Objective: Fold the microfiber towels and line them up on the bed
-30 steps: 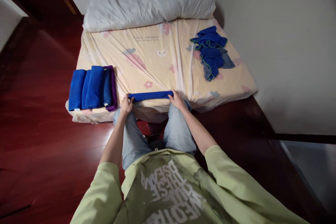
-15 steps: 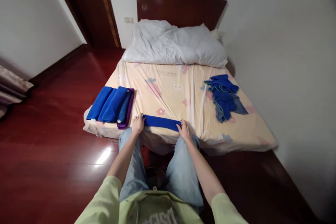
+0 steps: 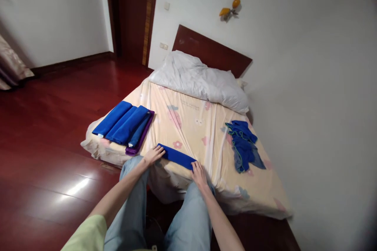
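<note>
A narrow folded blue cloth [image 3: 178,157] lies flat along the near edge of the bed. My left hand [image 3: 154,154] rests on its left end, fingers laid over the cloth. At the right end, my right hand [image 3: 198,173] has its fingertips on the cloth, the thumb not clearly visible. Left of my hands, several folded blue cloths [image 3: 125,124] lie side by side, partly over a folded purple one [image 3: 143,137]. Crumpled blue cloths with green edging [image 3: 243,143] lie on the right part of the bed.
The bed has a patterned cream sheet [image 3: 188,125], with a white quilt [image 3: 200,78] bunched below the dark headboard [image 3: 212,50]. My knees are against the near bed edge. A curtain [image 3: 13,62] hangs at the far left; an orange ornament [image 3: 225,11] is on the wall.
The view has tilted and shifted. My left hand now lies flatter over the cloth's end, and my right fingers have moved onto its right end from a pinch.
</note>
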Demonstrator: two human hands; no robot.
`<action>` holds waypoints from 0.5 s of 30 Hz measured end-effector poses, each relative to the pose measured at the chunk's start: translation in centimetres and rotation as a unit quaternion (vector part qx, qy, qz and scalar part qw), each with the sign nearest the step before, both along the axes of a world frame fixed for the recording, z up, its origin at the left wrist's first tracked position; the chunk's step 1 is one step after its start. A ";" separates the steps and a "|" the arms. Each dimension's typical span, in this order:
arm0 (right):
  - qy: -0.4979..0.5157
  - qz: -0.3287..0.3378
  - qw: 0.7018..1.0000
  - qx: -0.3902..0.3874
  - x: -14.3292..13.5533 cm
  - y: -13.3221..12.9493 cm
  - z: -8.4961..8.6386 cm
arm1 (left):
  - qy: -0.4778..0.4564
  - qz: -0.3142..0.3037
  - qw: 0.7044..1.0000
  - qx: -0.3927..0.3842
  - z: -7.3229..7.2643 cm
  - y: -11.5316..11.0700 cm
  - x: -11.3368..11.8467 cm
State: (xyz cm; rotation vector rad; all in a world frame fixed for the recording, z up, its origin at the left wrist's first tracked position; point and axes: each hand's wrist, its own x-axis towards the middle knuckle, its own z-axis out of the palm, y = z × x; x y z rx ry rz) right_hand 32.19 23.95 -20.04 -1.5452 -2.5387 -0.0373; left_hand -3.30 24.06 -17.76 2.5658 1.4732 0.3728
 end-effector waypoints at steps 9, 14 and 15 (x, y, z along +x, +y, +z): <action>-0.084 0.078 0.993 0.032 -8.6 9.5 11.8 | -0.098 0.024 0.992 0.078 2.2 -7.1 -7.1; -0.066 0.212 0.971 0.094 -27.2 16.7 17.4 | -0.142 0.191 0.959 0.153 1.4 -10.9 -16.8; -0.060 0.232 0.967 0.090 -31.0 17.6 17.6 | -0.136 0.222 0.951 0.169 1.3 -11.0 -18.6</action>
